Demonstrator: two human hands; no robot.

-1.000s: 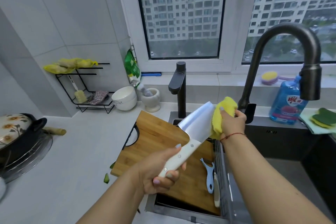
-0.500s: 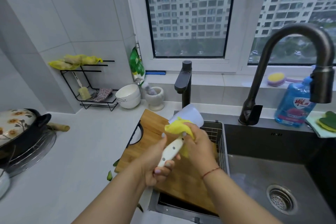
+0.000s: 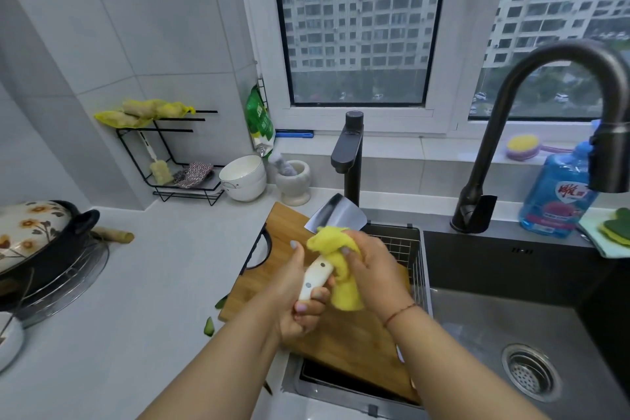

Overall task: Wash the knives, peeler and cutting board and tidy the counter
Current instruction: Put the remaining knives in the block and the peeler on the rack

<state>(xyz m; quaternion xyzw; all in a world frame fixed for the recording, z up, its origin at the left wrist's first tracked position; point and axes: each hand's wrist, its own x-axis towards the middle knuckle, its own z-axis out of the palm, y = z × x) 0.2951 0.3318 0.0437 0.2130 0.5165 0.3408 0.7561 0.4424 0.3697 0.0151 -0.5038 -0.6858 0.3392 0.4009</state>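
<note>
A: Cleaver scrubbing is moving down the blade: a person's left hand is gripping the white handle, fingers curled round it, while the right hand is clamping a yellow cloth over the heel of the blade, where it meets the handle. The knife is being held above the cutting board, its tip pointing away toward the small black tap.

B: What is changing?

A: 1 second ago the cloth was sitting at the far end of the blade, raised near the tall faucet. Half a second ago it was already dropping back toward the handle. Now it is covering the heel, and only the outer part of the steel is showing.

B: And for the job?

A: It is looking like 1 full wiping pass along this knife is finishing. Rinsing is probably coming next, though no water is running.

B: The rest?

A: The board is lying across the left part of the sink, apparently waiting its turn. The peeler, seen on it 1 second ago, is now hiding behind the arms. Green scraps are littering the counter.
</note>
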